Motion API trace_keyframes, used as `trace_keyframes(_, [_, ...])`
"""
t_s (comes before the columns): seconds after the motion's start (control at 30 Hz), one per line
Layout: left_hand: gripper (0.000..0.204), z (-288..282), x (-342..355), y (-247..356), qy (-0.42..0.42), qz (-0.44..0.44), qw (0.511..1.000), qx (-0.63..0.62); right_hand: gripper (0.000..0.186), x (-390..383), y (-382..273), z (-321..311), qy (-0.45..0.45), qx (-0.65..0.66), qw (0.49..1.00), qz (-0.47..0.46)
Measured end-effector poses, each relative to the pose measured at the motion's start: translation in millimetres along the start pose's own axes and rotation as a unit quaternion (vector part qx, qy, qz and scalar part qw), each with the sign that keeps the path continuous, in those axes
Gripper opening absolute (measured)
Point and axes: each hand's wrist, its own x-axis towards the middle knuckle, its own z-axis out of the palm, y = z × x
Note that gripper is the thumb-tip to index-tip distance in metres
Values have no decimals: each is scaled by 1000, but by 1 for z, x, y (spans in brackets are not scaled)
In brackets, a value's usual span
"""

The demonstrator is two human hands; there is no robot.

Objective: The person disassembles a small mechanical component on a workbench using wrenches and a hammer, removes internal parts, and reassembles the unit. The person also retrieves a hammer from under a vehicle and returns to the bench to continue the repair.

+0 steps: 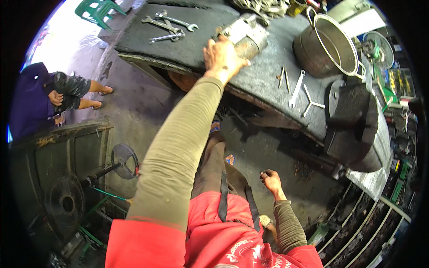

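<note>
My left hand [222,57] reaches across to the dark-topped workbench [201,49]. Its fingers curl over the near end of a grey, motor-like metal part [248,33] with a rounded housing and a brownish cylinder. Part of the fingers' grip is hidden behind the hand. Down by my right side, away from the bench, hangs my right hand [271,181] with its fingers curled in; what it holds, if anything, cannot be seen. On the bench, right of the metal part, lie two thin bolts or pins [283,79], a combination wrench [296,89] and a three-armed wrench [311,102].
Several wrenches [170,27] lie at the bench's far left. A large two-handled pot [321,44] and a heavy dark vise [355,125] occupy its right side. At left are a seated person [35,98], a fan [66,203] and a green plastic stool [96,11]. Metal bars [364,223] stand lower right.
</note>
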Motion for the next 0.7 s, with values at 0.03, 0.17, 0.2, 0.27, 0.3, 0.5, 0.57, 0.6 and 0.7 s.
trace_keyframes(0.03, [101, 2, -1, -1, 5, 2, 1000, -10, 23, -2, 14, 11, 3, 17, 1000, 1])
trace_keyframes(0.17, [97, 6, -5, -6, 46, 22, 998, -36, 31, -6, 55, 55, 0, 4, 998, 56])
trace_keyframes(0.2, [91, 5, -5, -8, 49, 39, 998, 6, 32, -6, 60, 67, 1, -25, 998, 65])
trace_keyframes(0.27, [94, 7, -10, -14, 58, 42, 994, -76, 33, -3, 63, 87, 10, -45, 997, 60])
trace_keyframes(0.3, [94, 8, -6, -14, 45, 24, 997, -53, 33, 1, 60, 96, 16, -53, 996, 69])
trace_keyframes(0.5, [90, 29, -4, -49, 140, 200, 969, -45, 34, 50, 14, 133, 61, -26, 996, 53])
trace_keyframes(0.57, [82, 33, 4, -72, 106, 252, 959, -75, 34, 76, -6, 137, 55, -26, 998, 22])
trace_keyframes(0.6, [79, 37, 10, -81, 112, 278, 950, -91, 34, 90, -17, 141, 50, -18, 998, 12])
trace_keyframes(0.7, [68, 56, 27, -103, 157, 405, 886, -163, 26, 132, -50, 140, 67, -5, 994, -86])
